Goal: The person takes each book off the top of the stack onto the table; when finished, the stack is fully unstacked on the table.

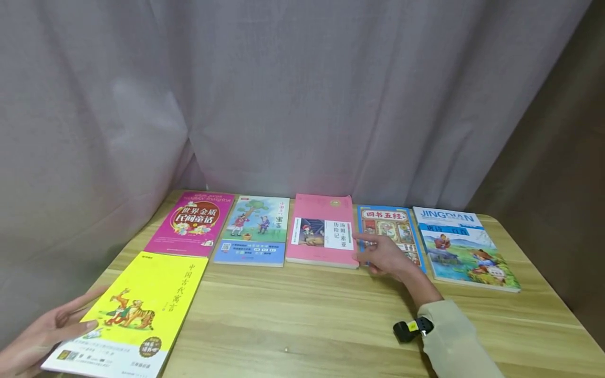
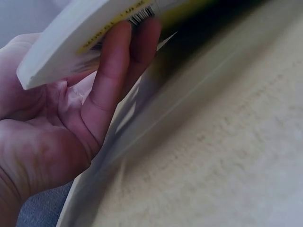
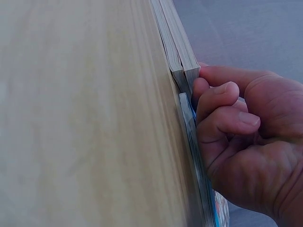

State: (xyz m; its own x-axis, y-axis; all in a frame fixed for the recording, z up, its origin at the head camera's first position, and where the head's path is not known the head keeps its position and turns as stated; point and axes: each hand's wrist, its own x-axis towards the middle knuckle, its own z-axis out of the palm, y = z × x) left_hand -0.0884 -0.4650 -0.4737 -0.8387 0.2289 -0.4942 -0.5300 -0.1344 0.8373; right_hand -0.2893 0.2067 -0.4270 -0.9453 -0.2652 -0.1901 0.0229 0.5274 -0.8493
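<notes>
My left hand (image 1: 44, 334) grips the lower left edge of a yellow storybook (image 1: 137, 299), thumb on the cover and fingers underneath. In the left wrist view the book's white corner (image 2: 42, 61) is raised above the wooden surface, fingers on its barcode side. At the right edge of a pink book (image 1: 321, 257), my right hand (image 1: 386, 255) has its thumb and index finger pinching close to the near corner. Its other fingers (image 3: 220, 120) are curled, in the right wrist view. Partly behind this hand lies a blue-bordered book (image 1: 385, 215).
Several books form a row along the table's (image 1: 283, 325) far side. A magenta book (image 1: 163, 231) lies at the left, then a blue-and-green one (image 1: 255, 231); a blue-and-white book (image 1: 472, 252) is at the right end. Grey curtain (image 1: 283, 94) hangs behind.
</notes>
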